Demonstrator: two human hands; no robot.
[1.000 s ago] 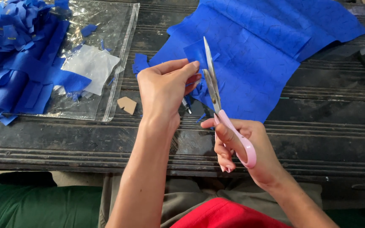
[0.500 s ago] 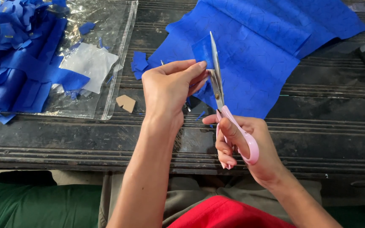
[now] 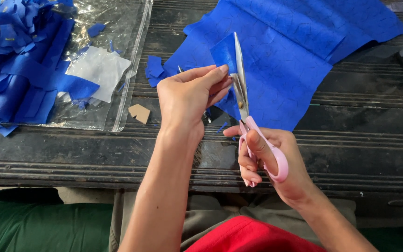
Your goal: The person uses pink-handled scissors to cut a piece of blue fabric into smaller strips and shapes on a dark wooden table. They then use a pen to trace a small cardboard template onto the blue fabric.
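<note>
Craft workshop: worn dark slatted workbench (image 3: 350, 154), blue fabric offcuts (image 3: 19, 51), scissors (image 3: 248, 116).

Person, seen from above, clothing and limbs only.
- Left hand (image 3: 190, 100): bare, no ring, no glove; nails short and unpainted.
- Right hand (image 3: 276, 161): bare, likewise without ring or glove.
- Forearms: both bare to the lower frame edge; no sleeve, watch or bracelet visible.
- Red garment (image 3: 253, 235): smooth cloth, between the two forearms at the bottom edge.
- Olive-grey trousers (image 3: 206, 214): creased fabric just above the red garment, running out to either side of it.
</note>
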